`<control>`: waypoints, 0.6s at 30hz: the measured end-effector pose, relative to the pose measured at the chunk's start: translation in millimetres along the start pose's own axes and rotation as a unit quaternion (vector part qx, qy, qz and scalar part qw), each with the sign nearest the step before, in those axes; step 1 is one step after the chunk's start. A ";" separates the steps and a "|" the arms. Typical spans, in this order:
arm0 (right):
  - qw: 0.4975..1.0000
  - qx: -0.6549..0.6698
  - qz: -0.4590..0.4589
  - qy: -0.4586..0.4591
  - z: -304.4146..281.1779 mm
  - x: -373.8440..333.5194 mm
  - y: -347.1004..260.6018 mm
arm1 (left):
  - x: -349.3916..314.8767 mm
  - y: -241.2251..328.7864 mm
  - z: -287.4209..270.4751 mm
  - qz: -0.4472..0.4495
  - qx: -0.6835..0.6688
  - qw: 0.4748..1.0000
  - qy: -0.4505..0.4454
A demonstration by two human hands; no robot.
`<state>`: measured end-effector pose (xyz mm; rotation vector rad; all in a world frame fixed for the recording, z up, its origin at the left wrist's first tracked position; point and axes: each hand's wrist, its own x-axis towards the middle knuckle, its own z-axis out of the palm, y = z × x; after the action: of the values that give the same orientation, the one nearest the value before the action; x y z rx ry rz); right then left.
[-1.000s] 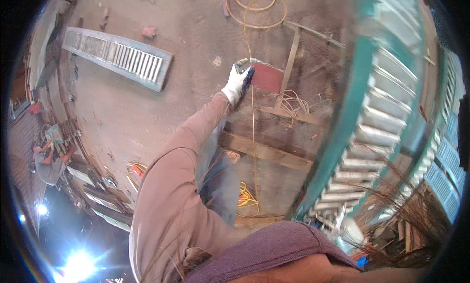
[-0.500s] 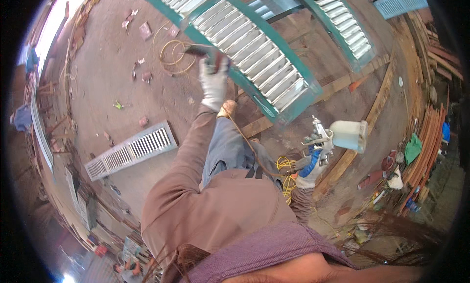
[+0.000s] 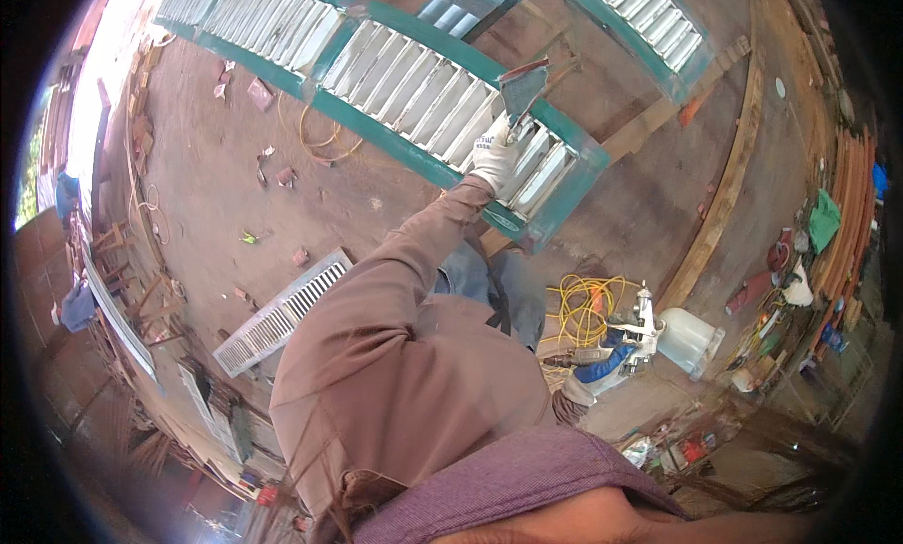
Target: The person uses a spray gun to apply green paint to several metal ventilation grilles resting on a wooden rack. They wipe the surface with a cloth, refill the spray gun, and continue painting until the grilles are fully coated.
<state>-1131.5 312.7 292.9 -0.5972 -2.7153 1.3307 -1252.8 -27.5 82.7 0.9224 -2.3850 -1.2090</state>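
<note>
My left hand (image 3: 494,156), in a white glove, grips a stiff grey-green sheet with a reddish edge (image 3: 524,88), possibly sandpaper. It is over the right part of a louvered shutter (image 3: 414,83) with a green frame and whitish slats; contact with the slats cannot be made out. Down at the right, my right hand (image 3: 602,370), in a white and blue glove, is closed on a spray gun (image 3: 643,330). A translucent cup (image 3: 689,342) is attached to the gun. My body partly hides the right forearm.
A second green shutter (image 3: 649,22) lies at the upper right, near wooden beams (image 3: 724,205). Yellow hose (image 3: 588,309) coils beside the spray gun. A grey louvered panel (image 3: 282,314) lies on the floor at left. Stacked timber (image 3: 847,234) lines the right side.
My left hand has moved right and up from the shutter's near edge to over its slats, carrying the sheet. My right hand has lowered the spray gun toward me.
</note>
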 end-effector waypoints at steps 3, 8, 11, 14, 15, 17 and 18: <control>0.995 0.096 0.020 -0.001 3.1 -2.4 2.0 | 1.5 -3.7 -7.6 0.058 0.008 0.998 -0.004; 0.994 -0.006 -0.110 -0.009 -6.9 7.3 -3.6 | 4.8 -1.9 -7.2 0.072 0.050 0.996 -0.024; 0.999 -0.036 -0.010 -0.030 -12.9 11.3 -7.8 | -0.7 1.6 -14.6 0.071 0.067 0.995 -0.038; 0.997 0.042 -0.062 -0.034 -13.5 9.6 -5.6 | -2.0 6.4 -20.7 0.051 0.082 0.994 -0.057; 0.994 0.036 -0.099 -0.028 -13.6 8.4 -4.9 | 1.6 9.1 -20.7 0.106 0.073 0.991 -0.024; 0.997 0.022 -0.071 -0.025 -12.7 5.0 -4.8 | 5.0 14.5 -21.8 0.108 0.093 0.989 -0.040; 0.997 -0.004 -0.073 -0.023 -12.1 3.4 -5.6 | 5.8 16.6 -23.0 0.126 0.093 0.987 -0.038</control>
<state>-1133.7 319.9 304.4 -0.3655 -2.7413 1.3152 -1251.6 -38.0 109.7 0.6086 -2.6148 -0.9562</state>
